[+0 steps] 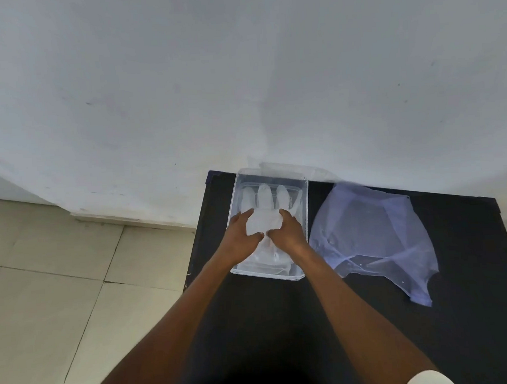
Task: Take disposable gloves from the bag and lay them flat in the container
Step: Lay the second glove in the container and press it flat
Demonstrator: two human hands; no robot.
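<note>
- Clear container (304, 206) on black bench (432, 314), close to the white wall (239, 74).
- Glove (265, 204) lies inside container, its tips toward wall.
- Left hand (240, 233) and right hand (287, 229) on glove; fingers (286, 213) spread, pressing flat, not clenched.
- Bluish bag (374, 238) just right of container, lying flat on bench.

The surface (373, 333) is plain black; the container (306, 218) clear, the gloves (264, 200) translucent white, the bag (373, 232) pale lilac-blue.

Both hands (265, 234) on glove (264, 218)
</note>
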